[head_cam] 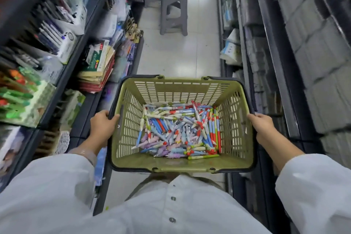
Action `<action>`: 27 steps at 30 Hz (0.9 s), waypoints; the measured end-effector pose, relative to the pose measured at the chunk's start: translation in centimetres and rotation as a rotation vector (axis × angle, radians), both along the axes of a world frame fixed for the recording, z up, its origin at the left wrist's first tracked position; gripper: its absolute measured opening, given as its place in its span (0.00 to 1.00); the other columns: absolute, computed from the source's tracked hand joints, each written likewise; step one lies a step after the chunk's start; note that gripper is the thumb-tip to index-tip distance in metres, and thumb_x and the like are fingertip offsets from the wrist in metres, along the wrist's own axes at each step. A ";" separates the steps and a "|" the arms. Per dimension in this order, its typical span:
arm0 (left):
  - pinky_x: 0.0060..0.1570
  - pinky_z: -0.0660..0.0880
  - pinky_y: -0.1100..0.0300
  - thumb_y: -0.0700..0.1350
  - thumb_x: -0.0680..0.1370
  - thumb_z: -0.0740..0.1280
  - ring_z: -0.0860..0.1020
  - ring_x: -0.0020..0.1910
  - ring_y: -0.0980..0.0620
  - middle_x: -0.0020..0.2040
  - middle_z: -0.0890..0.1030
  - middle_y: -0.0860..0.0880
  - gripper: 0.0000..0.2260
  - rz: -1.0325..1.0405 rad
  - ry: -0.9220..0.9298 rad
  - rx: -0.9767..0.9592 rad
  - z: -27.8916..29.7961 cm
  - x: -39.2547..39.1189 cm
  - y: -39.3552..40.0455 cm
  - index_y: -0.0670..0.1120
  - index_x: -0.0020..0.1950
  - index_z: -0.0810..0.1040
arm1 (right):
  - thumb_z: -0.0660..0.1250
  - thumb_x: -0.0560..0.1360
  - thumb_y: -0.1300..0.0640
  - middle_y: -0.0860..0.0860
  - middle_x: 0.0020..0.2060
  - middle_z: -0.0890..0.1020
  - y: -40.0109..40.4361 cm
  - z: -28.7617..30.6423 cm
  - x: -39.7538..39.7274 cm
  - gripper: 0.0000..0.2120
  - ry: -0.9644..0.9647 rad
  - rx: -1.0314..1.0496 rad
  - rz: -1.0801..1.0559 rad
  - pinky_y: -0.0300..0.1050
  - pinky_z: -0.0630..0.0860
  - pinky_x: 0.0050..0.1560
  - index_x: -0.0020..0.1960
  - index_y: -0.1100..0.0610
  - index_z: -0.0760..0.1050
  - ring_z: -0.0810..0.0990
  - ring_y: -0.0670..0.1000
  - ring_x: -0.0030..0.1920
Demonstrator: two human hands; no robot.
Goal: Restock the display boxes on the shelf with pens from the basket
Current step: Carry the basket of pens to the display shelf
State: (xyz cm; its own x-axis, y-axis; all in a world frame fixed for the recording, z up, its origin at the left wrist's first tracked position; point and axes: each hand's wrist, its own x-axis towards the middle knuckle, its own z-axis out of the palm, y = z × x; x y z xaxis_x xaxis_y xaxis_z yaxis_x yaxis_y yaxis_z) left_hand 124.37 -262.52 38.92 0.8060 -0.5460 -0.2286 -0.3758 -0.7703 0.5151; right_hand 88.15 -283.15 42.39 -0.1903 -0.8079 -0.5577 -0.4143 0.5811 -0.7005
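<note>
because the pens [178, 129] lie loose in the basket [182, 163], it is gripped at both side rims, left hand [101, 126] and right hand [263, 127] curled over them, and kept level in the aisle beside the shelf [62, 74] display boxes [66, 43].

Pens [180, 131] in basket [171, 89]; shelves [62, 74] left, stool [173, 11] beyond.

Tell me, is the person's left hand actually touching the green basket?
Touching. The head view shows the left hand gripping the side rim of the basket, thumb hooked over its edge with no gap.
</note>
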 end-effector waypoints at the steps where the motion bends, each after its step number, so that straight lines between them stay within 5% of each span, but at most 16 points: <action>1: 0.32 0.63 0.55 0.46 0.76 0.67 0.72 0.31 0.45 0.28 0.74 0.45 0.14 0.012 0.000 -0.003 -0.2 1.4 -2.7 0.38 0.34 0.74 | 0.63 0.77 0.61 0.67 0.61 0.74 -3.1 0.1 1.5 0.18 -0.001 -0.016 0.005 0.58 0.71 0.59 0.63 0.72 0.69 0.74 0.65 0.59; 8: 0.32 0.64 0.55 0.45 0.76 0.68 0.71 0.31 0.44 0.29 0.71 0.46 0.15 0.033 0.068 -0.032 -2.3 12.0 -23.0 0.44 0.32 0.68 | 0.64 0.77 0.61 0.66 0.60 0.75 -23.7 -0.8 12.3 0.16 0.009 -0.006 -0.034 0.57 0.72 0.59 0.61 0.71 0.71 0.76 0.64 0.58; 14: 0.40 0.70 0.51 0.44 0.76 0.68 0.78 0.43 0.37 0.40 0.80 0.35 0.11 0.035 0.083 -0.014 -1.0 20.3 -39.2 0.34 0.42 0.78 | 0.63 0.77 0.61 0.67 0.63 0.73 -39.0 -0.4 20.4 0.17 0.012 0.014 -0.075 0.55 0.70 0.60 0.62 0.71 0.71 0.74 0.66 0.59; 18: 0.36 0.65 0.55 0.44 0.76 0.67 0.75 0.40 0.42 0.35 0.76 0.42 0.08 0.049 0.063 -0.023 0.1 25.1 -49.9 0.39 0.41 0.77 | 0.64 0.77 0.60 0.61 0.40 0.78 -50.2 -1.6 25.0 0.11 -0.045 0.062 -0.062 0.47 0.73 0.37 0.53 0.68 0.75 0.74 0.55 0.33; 23: 0.36 0.63 0.55 0.44 0.76 0.67 0.71 0.37 0.44 0.36 0.76 0.40 0.10 0.095 0.013 0.013 -0.4 30.4 -62.3 0.40 0.37 0.74 | 0.64 0.76 0.62 0.55 0.33 0.75 -65.8 -3.4 31.9 0.05 -0.098 0.070 0.006 0.42 0.68 0.29 0.50 0.63 0.75 0.73 0.53 0.31; 27: 0.36 0.61 0.55 0.43 0.76 0.67 0.73 0.40 0.41 0.37 0.76 0.37 0.11 0.185 0.007 0.018 0.1 33.8 -70.6 0.38 0.37 0.73 | 0.64 0.76 0.61 0.57 0.34 0.77 -77.2 -3.2 37.6 0.04 -0.123 0.079 0.102 0.45 0.74 0.37 0.45 0.62 0.74 0.76 0.53 0.32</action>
